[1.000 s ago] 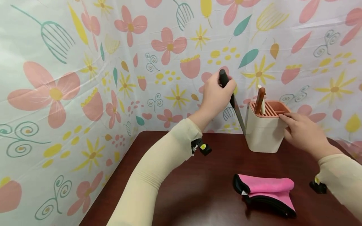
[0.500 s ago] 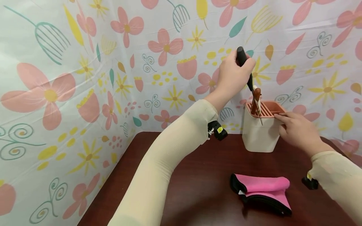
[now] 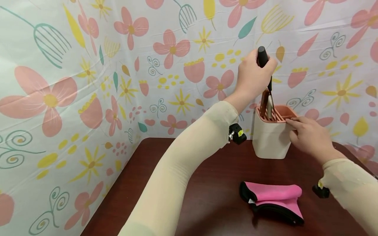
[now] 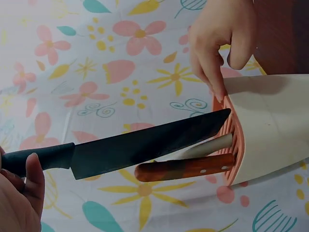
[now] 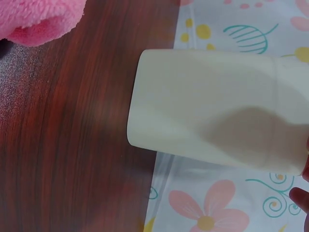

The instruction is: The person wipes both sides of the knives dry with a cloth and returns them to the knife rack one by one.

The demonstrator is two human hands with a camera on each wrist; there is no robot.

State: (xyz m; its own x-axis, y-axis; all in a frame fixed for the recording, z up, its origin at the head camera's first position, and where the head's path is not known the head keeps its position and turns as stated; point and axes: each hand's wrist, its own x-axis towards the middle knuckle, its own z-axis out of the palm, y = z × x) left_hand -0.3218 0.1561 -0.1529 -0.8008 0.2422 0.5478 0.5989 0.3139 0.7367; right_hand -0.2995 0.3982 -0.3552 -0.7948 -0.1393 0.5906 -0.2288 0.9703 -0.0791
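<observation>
My left hand (image 3: 252, 77) grips the black handle of a kitchen knife (image 4: 145, 147), its dark blade pointing down. The blade tip is right at the slots of a cream knife block (image 3: 270, 141) with a salmon-coloured slotted top. Two handles stick up from the slots beside the blade: a brown wooden handle (image 4: 188, 166) and a whitish handle (image 4: 208, 146). My right hand (image 3: 311, 136) touches the block's rim on its right side with an outstretched finger. In the right wrist view only its fingertips show, at the right edge beside the block's wall (image 5: 203, 106).
A folded pink cloth (image 3: 274, 193) with black edging lies on the dark reddish-brown table (image 3: 215, 190), in front of the block. Behind the table hangs a flower-patterned sheet (image 3: 177, 75). The block's top also has a wider open compartment (image 3: 286, 110).
My left hand has moved right and up with the knife, from beside the block to over its slots. The blade is now more upright and lower at the slots. My right hand stays at the rim.
</observation>
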